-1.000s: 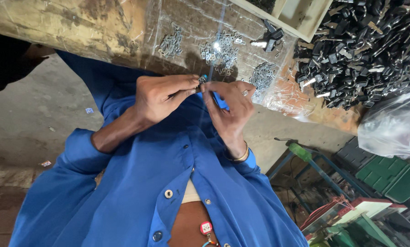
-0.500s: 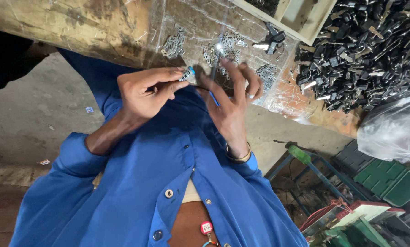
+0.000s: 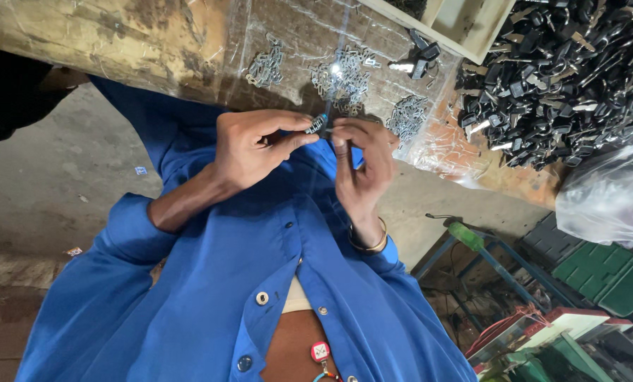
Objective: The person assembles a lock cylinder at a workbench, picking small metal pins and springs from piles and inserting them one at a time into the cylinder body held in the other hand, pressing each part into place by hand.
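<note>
The left hand (image 3: 249, 148) pinches a small metal part (image 3: 316, 124) at its fingertips. Just beside it, the right hand (image 3: 362, 166) has thumb and forefinger pressed together at the part's end, above the worktop (image 3: 118, 42).

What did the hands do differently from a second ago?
The left hand lifted slightly, away from the body and toward the bench. The right hand, spread open half a second ago, has curled in again. Both still pinch the same small metal part between their fingertips; nothing was let go. The little piles of metal pieces and the heap of black parts stayed where they were.
</note>
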`<action>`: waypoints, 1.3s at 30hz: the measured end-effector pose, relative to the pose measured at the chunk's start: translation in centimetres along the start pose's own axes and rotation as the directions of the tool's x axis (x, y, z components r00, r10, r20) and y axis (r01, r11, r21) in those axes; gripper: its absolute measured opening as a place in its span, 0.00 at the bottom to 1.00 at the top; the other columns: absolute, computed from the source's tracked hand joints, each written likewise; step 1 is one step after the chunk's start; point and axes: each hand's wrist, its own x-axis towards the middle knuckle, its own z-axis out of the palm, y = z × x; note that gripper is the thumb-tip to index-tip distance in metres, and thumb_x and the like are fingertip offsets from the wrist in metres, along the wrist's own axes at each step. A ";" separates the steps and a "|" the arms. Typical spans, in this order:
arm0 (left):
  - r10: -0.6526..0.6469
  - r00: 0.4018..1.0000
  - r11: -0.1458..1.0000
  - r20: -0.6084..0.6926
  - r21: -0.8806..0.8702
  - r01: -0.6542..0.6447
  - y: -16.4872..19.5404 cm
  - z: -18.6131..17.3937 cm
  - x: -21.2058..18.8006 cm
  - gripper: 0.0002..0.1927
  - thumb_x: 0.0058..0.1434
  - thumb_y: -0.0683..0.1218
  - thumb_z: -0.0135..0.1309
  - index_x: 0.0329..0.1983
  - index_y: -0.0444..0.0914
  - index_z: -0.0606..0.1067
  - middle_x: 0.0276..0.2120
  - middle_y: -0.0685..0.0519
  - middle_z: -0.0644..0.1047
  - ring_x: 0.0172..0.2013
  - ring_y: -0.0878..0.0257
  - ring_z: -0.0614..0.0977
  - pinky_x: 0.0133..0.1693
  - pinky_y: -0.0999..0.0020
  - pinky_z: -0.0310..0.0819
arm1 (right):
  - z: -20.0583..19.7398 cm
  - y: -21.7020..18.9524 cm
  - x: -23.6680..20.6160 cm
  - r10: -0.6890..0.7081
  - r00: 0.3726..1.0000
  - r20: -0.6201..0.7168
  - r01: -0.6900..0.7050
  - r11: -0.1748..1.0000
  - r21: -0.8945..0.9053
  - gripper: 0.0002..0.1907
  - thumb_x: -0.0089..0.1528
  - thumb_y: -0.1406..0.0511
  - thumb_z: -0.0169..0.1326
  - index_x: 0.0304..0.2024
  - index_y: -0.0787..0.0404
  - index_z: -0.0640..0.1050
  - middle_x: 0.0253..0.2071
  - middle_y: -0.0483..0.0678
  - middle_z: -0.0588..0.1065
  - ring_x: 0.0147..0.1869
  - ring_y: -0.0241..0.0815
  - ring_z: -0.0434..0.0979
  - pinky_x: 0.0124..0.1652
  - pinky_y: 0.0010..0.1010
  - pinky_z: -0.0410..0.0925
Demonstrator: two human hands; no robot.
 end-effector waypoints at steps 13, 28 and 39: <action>0.315 0.940 0.906 0.133 0.252 -0.339 0.8 -0.7 0.8 0.09 0.61 0.37 0.67 0.45 0.33 0.81 0.45 0.45 0.84 0.43 0.54 0.88 0.41 0.65 0.84 | -2.5 1.4 0.3 0.003 0.969 0.245 0.043 0.982 -0.182 0.15 0.57 0.66 0.73 0.46 0.53 0.85 0.40 0.44 0.78 0.47 0.41 0.74 0.54 0.33 0.60; -0.044 0.999 0.998 0.013 -0.042 0.044 2.0 -1.1 1.8 0.11 0.62 0.35 0.67 0.47 0.30 0.81 0.45 0.44 0.84 0.34 0.63 0.87 0.32 0.73 0.83 | -4.7 1.8 0.7 -0.059 0.992 0.110 0.099 0.908 -0.406 0.13 0.58 0.65 0.75 0.43 0.50 0.85 0.53 0.39 0.75 0.62 0.46 0.67 0.60 0.40 0.59; 0.091 0.996 0.990 -0.019 0.110 -0.089 1.1 -2.0 1.4 0.11 0.61 0.37 0.70 0.45 0.33 0.81 0.44 0.45 0.84 0.42 0.59 0.88 0.40 0.70 0.84 | -0.1 -0.7 1.3 -0.082 0.994 0.067 0.075 0.992 0.107 0.10 0.59 0.77 0.64 0.42 0.66 0.82 0.44 0.50 0.80 0.46 0.45 0.74 0.46 0.30 0.67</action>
